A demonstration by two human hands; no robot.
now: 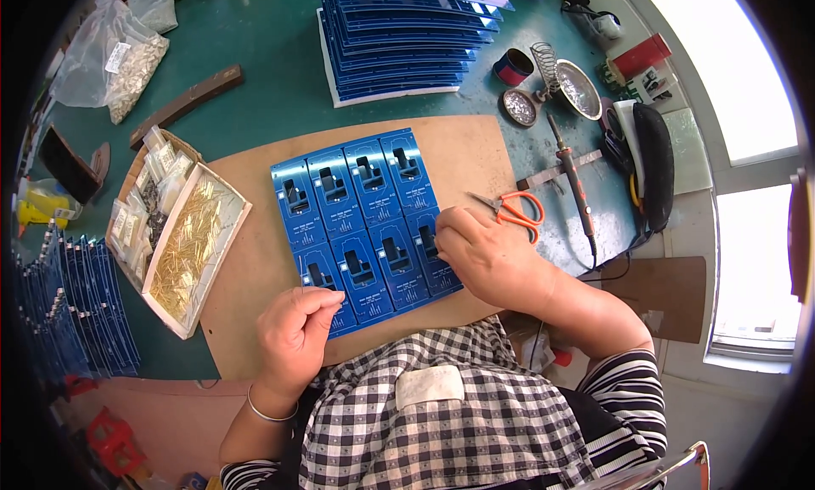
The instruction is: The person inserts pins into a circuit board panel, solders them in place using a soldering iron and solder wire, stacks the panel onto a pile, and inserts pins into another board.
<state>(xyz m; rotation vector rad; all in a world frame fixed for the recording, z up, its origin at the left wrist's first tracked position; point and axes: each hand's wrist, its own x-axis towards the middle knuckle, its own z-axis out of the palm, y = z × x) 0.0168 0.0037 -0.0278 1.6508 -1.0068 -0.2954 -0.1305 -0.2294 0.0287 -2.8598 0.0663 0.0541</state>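
Circuit panel [367, 227] on mat [246, 295], pin tray [167, 315] left, panel stack [395, 53] behind, scissors [502, 206] and soldering iron [576, 183] right

Head-worn left fisheye view, facing down, close; green bench [270, 33] below

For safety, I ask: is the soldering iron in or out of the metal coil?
Out. The iron lies on the table, across a strip; its tip is apart from the coil.

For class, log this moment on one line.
blue circuit-board panel: on brown sheet | left hand: at panel's near-left part | right hand: at right edge | orange-handled scissors: beside right hand
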